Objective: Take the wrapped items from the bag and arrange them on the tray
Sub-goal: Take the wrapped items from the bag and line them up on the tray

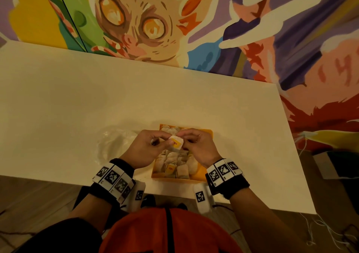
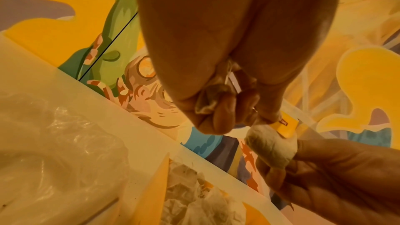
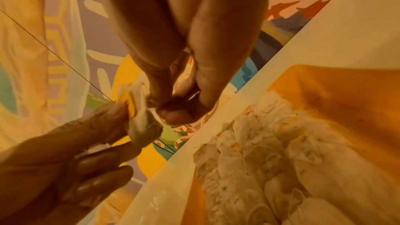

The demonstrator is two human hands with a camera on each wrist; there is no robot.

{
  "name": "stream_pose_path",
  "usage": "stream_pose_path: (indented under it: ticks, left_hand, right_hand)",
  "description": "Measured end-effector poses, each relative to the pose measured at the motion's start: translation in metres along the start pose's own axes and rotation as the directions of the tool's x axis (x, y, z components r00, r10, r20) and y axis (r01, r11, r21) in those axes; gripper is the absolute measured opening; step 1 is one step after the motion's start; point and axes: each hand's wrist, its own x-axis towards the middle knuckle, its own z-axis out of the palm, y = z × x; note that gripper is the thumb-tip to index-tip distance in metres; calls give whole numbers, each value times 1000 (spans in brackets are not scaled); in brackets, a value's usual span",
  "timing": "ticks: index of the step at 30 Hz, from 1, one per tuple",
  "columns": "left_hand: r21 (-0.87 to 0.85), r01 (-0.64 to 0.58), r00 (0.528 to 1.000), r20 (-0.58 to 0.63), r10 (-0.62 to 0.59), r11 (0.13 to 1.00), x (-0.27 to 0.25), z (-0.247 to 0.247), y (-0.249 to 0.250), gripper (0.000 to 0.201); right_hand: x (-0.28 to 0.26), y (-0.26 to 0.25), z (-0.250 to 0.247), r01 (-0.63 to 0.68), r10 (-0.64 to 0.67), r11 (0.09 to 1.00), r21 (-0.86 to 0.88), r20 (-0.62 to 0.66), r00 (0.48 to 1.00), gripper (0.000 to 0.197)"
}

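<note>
One white table point(image 1: 77, 97) fronts a painted mural point(image 1: 174, 19).

left hand point(image 1: 144, 148) + right hand point(image 1: 198, 147) pinch wrapped item point(image 1: 176, 143) | above tray point(image 1: 202, 173) | bag point(image 1: 114, 142) left

Bare hands, nothing worn on the fingers point(image 1: 159, 136) apart from what looks like a thin ring on one right-hand finger, seen in the right wrist view. Behind each hand: black fabric wristband carrying a row of white blocks printed with black square fiducial codes, left wristband point(image 1: 114, 180), right wristband point(image 1: 225, 173). One more white coded tag hangs below each band. Dark sleeve further back on the left arm. Orange-red garment with a black centre line at the torso point(image 1: 167, 231).
</note>
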Motion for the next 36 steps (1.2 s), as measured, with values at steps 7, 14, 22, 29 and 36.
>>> stream_pose_path:
  ticks: [7,14,22,29,36]
  left_hand:
    - [5,22,999,-45,-22,1000,1,-2,-6,10]
    - [-6,34,999,-41,-34,999,2,-2,-2,11]
    - [-35,-4,996,85,7,999,5,0,16,16]
    - [-42,-1,988,153,7,999,8,-5,19,16]
    - [-139,-87,985,-160,65,986,19,6,16,17]
  right_hand:
    - [6,-4,-18,56,-64,994,-90,-91,994,9]
    - [-5,-17,-32,160,-155,984,-85,60,986,24]
    - [-4,-22,-29,160,-141,986,-56,256,956,25]
    - [2,-28,-37,172,-164,985,-17,219,962,23]
    - [3,-16,-13,106,-106,987,120,-8,994,18]
